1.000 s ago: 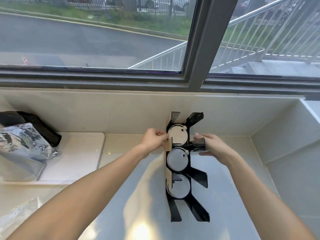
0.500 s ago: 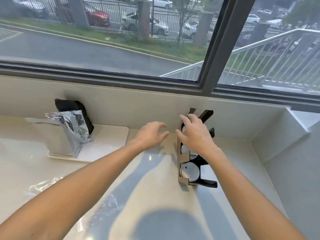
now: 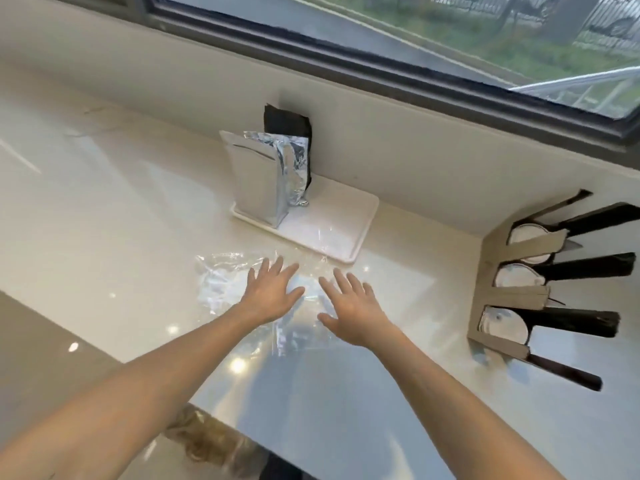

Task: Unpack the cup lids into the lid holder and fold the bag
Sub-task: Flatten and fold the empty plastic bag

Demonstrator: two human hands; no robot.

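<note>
Both hands out over a clear plastic bag (image 3: pixel 242 289) lying flat and crinkly on the glossy cream tabletop (image 3: pixel 104 220). Left hand (image 3: pixel 272 294) spread wide, fingers straight, palm down on the middle of the bag, grip released, nothing held. Right hand (image 3: pixel 349 308) same deal: fingers splayed and straight, grip released, sitting over the bag's right edge. Hard to tell whether that palm is pressing down or just hovering a hair above the plastic. Thumbs pointed toward each other with a small gap between.

Off to the right, against the corner wall, a cardboard-and-black lid holder (image 3: pixel 512 296) with three slots in a row, a white cup lid (image 3: pixel 519 275) showing in the middle slot and one more in each slot either side. Black fins fanning out to the right. Well apart from the bag and both hands.

Behind the bag, a white tray (image 3: pixel 332 233) with its near corner just touching the plastic's far edge. On the tray's left end, a silver foil pouch (image 3: pixel 256 174) standing upright, top crumpled, and a black pouch (image 3: pixel 287 123) tucked behind it against the wall. Dark window frame (image 3: pixel 381 67) running above, wet road and grass outside. Bright ceiling-light glints scattered on the tabletop near the forearms.
</note>
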